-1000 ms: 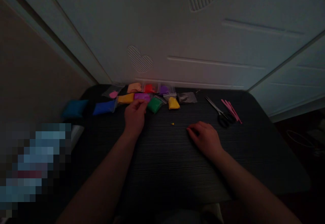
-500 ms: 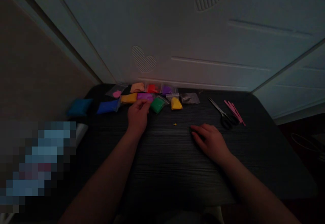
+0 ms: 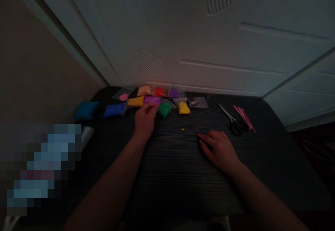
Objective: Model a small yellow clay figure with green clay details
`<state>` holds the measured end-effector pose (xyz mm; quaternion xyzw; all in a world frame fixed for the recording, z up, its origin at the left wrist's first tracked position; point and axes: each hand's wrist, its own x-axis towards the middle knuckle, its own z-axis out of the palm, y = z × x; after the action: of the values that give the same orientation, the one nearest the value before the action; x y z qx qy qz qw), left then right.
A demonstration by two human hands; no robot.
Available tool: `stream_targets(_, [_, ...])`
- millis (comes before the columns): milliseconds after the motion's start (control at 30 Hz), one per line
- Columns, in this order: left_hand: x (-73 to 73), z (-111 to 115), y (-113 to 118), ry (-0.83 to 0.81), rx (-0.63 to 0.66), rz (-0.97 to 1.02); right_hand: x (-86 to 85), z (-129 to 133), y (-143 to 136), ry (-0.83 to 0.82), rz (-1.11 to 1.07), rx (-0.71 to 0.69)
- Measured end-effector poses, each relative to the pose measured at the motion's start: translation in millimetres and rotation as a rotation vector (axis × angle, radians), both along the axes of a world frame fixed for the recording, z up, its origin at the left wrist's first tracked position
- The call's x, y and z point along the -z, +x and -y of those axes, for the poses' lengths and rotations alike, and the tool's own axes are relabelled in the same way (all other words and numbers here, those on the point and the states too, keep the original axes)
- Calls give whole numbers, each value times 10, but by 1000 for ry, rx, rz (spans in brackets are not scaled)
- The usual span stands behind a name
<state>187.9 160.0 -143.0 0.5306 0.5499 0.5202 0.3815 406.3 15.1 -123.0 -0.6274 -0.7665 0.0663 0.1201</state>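
My left hand [image 3: 145, 120] is at the front edge of the magenta packet [image 3: 152, 100], its thumb and fingertips drawn together; whether they grip the packet is too dark to tell. Just right of it lies a green packet [image 3: 165, 109], then a yellow one [image 3: 184, 108]. A tiny yellow piece [image 3: 182, 129] rests on the dark tabletop [image 3: 170, 161] between my hands. My right hand [image 3: 218, 149] lies on the table to the right of that piece, with thumb and index finger apart and nothing held.
Blue [image 3: 114, 110], orange [image 3: 135, 102], peach [image 3: 144, 90], red [image 3: 159, 91] and purple packets [image 3: 175, 94] line the back edge against a white panel [image 3: 172, 32]. Black-handled scissors [image 3: 235, 126] and pink sticks [image 3: 244, 118] lie at right. A teal packet [image 3: 86, 110] is far left.
The whole view has shifted slightly, moving things a little to the right in the picture. My right hand's index finger reaches out a bit straighter. My left hand stays by the magenta packet.
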Motion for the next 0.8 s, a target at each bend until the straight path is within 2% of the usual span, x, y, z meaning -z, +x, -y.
stream_targets(167, [9,-1,6,7,3,-4,-9,-5,-4,-5,6,-37])
stream_targets(300, [6,3,5,8,13,-8,-1,-4,-4,-4,9,9])
stream_targets(467, [5,6,0,12,14,-28,7,-2,-13,-28,23,-30])
stream_targets(633, [4,8,0,8,11,-33,24,-9,-14,-19,32,8])
stream_targets(800, [7,3,-3,4,3,-57,23,-2,-32,-39,33,-49])
